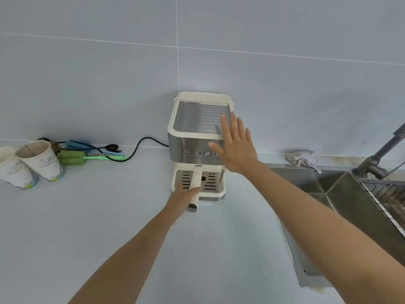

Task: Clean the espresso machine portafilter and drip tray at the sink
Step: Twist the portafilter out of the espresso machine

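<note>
The portafilter (195,183) sits in the espresso machine (192,141), its handle jutting over the drip tray (211,183) at the machine's foot. The left hand (184,195) has its grip closed round the handle. The right hand (235,148) is flat and open at the machine's upper right edge. The sink (341,194) lies to the right in the surface (109,216). By the look of it, nothing is removed or washed yet.

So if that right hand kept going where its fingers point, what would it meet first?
Most likely the espresso machine, near its top edge; the right hand is open before it, but depth is unclear.
</note>
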The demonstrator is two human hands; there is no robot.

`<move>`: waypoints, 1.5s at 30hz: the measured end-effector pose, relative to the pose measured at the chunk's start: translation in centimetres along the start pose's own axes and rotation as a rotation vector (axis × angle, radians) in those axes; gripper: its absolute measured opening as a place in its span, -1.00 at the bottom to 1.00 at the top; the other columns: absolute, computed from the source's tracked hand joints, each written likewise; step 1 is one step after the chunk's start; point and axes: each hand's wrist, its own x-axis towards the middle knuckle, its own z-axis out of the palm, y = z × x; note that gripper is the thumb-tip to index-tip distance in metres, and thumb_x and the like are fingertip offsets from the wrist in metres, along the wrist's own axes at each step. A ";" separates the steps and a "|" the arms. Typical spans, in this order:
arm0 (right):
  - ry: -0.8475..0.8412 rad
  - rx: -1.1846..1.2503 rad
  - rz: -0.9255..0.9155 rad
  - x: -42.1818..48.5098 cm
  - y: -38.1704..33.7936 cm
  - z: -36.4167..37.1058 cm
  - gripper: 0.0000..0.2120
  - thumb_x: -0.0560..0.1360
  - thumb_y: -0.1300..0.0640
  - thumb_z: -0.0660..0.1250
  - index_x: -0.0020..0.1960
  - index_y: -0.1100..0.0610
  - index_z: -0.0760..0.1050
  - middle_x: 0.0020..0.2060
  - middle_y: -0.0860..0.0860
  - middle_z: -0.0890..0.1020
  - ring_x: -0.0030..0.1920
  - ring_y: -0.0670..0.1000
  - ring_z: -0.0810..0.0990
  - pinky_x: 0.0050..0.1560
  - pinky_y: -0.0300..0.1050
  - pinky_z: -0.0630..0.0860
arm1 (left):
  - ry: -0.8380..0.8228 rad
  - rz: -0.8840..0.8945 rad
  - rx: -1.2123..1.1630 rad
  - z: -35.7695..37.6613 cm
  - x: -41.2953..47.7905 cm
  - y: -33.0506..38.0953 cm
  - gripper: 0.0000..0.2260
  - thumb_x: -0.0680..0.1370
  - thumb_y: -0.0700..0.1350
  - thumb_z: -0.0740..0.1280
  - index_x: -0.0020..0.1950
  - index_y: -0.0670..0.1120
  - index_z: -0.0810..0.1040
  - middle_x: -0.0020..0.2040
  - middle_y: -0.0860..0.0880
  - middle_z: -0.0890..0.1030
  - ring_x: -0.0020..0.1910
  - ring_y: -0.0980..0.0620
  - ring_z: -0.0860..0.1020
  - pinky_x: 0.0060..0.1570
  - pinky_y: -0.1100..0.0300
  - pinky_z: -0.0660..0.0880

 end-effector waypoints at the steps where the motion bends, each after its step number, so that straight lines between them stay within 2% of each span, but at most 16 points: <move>1: -0.001 0.005 -0.028 0.7 0.1 -0.2 -0.30 0.55 -0.24 -0.12 0.49 0.07 -0.35 0.51 0.12 -0.26 0.51 0.13 -0.25 0.48 0.08 -0.19 | -0.012 -0.038 -0.044 0.1 0.2 0.5 -0.62 0.51 -0.04 0.32 0.27 -0.01 0.27 0.01 0.04 0.48 0.04 -0.02 0.48 -0.24 0.26 0.39; 2: -0.026 0.021 -0.057 1.3 0.1 -0.4 -0.31 0.57 -0.20 -0.06 0.49 0.06 -0.34 0.51 0.10 -0.23 0.52 0.11 -0.24 0.48 0.07 -0.19 | -0.019 -0.073 -0.044 0.2 0.6 0.7 -0.68 0.51 -0.08 0.33 0.21 -0.02 0.31 -0.07 0.04 0.47 -0.04 0.00 0.49 -0.26 0.27 0.38; 5: -0.082 0.037 -0.141 2.8 0.3 -0.7 -0.31 0.58 -0.18 -0.01 0.49 0.03 -0.33 0.53 0.06 -0.17 0.52 0.08 -0.20 0.48 0.04 -0.19 | -0.071 -0.165 -0.039 0.3 1.5 1.2 -0.71 0.47 -0.10 0.38 0.13 -0.09 0.40 -0.09 -0.05 0.51 -0.17 -0.02 0.54 -0.17 0.18 0.46; 8: -0.112 -0.012 -0.177 3.6 0.5 -0.2 -0.33 0.57 -0.21 -0.02 0.50 0.00 -0.30 0.53 0.04 -0.11 0.53 0.08 -0.15 0.49 0.04 -0.16 | -0.102 -0.196 -0.085 0.9 2.3 1.4 -0.76 0.47 -0.17 0.38 0.08 -0.12 0.41 -0.18 -0.07 0.49 -0.31 0.00 0.54 -0.29 0.16 0.48; 12: -0.034 -0.158 -0.214 4.5 0.6 0.7 -0.39 0.56 -0.22 -0.06 0.52 0.00 -0.09 0.49 0.07 0.12 0.49 0.10 0.06 0.47 0.03 0.01 | -0.062 -0.194 -0.022 1.7 2.7 1.5 -0.79 0.46 -0.25 0.37 0.03 -0.18 0.41 -0.29 -0.09 0.48 -0.39 0.01 0.50 -0.38 0.18 0.45; 15: 0.028 -0.179 -0.229 4.6 0.7 1.3 -0.41 0.55 -0.25 -0.08 0.49 0.00 0.05 0.45 0.07 0.20 0.44 0.11 0.14 0.43 0.02 0.09 | -0.017 -0.167 0.040 1.9 3.0 1.3 -0.81 0.47 -0.25 0.37 0.01 -0.19 0.40 -0.36 -0.08 0.45 -0.46 0.03 0.44 -0.46 0.21 0.41; 17: 0.065 -0.192 -0.234 4.6 0.8 1.5 -0.34 0.50 -0.32 -0.17 0.48 0.00 0.10 0.44 0.07 0.24 0.43 0.11 0.18 0.41 0.00 0.12 | 0.006 -0.149 0.040 2.1 3.0 1.3 -0.80 0.47 -0.26 0.35 0.04 -0.18 0.39 -0.39 -0.08 0.43 -0.50 0.02 0.40 -0.51 0.23 0.37; 22: 0.166 -0.139 -0.266 4.5 0.8 1.8 -0.20 0.38 -0.32 -0.28 0.43 0.04 0.25 0.37 0.10 0.37 0.36 0.14 0.30 0.33 0.02 0.22 | 0.005 -0.139 0.077 2.1 3.2 1.1 -0.64 0.47 -0.32 0.28 0.25 -0.15 0.36 -0.32 -0.08 0.42 -0.49 0.02 0.40 -0.52 0.24 0.35; 25: 0.262 -0.099 -0.294 4.7 1.0 2.4 -0.30 0.45 -0.28 -0.14 0.33 0.11 0.41 0.24 0.15 0.51 0.24 0.19 0.45 0.22 0.07 0.37 | -0.008 -0.118 0.091 2.0 3.1 1.1 -0.62 0.46 -0.36 0.23 0.24 -0.11 0.33 -0.30 -0.07 0.42 -0.47 0.02 0.40 -0.49 0.24 0.36; 28: 0.369 -0.094 -0.327 4.9 1.3 2.9 -0.42 0.49 -0.23 0.00 0.21 0.14 0.52 0.09 0.17 0.61 0.08 0.20 0.57 0.07 0.07 0.49 | -0.023 -0.100 0.115 1.8 3.1 1.0 -0.69 0.45 -0.38 0.20 0.11 -0.07 0.32 -0.31 -0.07 0.41 -0.48 0.02 0.39 -0.46 0.25 0.36; 31: 0.444 -0.104 -0.354 5.1 1.6 3.1 -0.48 0.49 -0.20 0.06 0.14 0.14 0.56 0.01 0.16 0.64 0.00 0.19 0.61 -0.01 0.05 0.55 | -0.037 -0.096 0.142 1.6 3.2 1.0 -0.73 0.43 -0.38 0.20 0.05 -0.09 0.31 -0.32 -0.08 0.41 -0.50 0.01 0.39 -0.44 0.25 0.37; 37: 0.559 -0.148 -0.402 5.6 1.9 3.9 -0.50 0.48 -0.20 0.09 0.09 0.13 0.59 -0.04 0.13 0.66 -0.05 0.16 0.64 -0.06 -0.03 0.57 | -0.050 -0.076 0.204 1.4 3.4 1.0 -0.73 0.42 -0.38 0.22 0.07 -0.15 0.32 -0.31 -0.08 0.41 -0.53 0.04 0.42 -0.48 0.26 0.40; 42: 0.655 -0.154 -0.420 5.8 2.2 4.2 -0.41 0.55 -0.24 -0.06 0.08 0.13 0.59 -0.05 0.11 0.66 -0.05 0.14 0.64 -0.08 -0.06 0.56 | -0.074 -0.058 0.235 1.0 3.8 0.9 -0.72 0.42 -0.38 0.23 0.07 -0.14 0.33 -0.32 -0.08 0.42 -0.63 0.08 0.42 -0.49 0.26 0.40; 45: 0.707 -0.167 -0.435 6.0 2.3 4.5 -0.40 0.55 -0.25 -0.07 0.07 0.12 0.59 -0.06 0.10 0.67 -0.06 0.13 0.64 -0.10 -0.07 0.56 | -0.083 -0.056 0.243 0.9 4.0 0.7 -0.73 0.41 -0.39 0.23 0.06 -0.16 0.35 -0.33 -0.10 0.42 -0.58 0.04 0.43 -0.49 0.25 0.41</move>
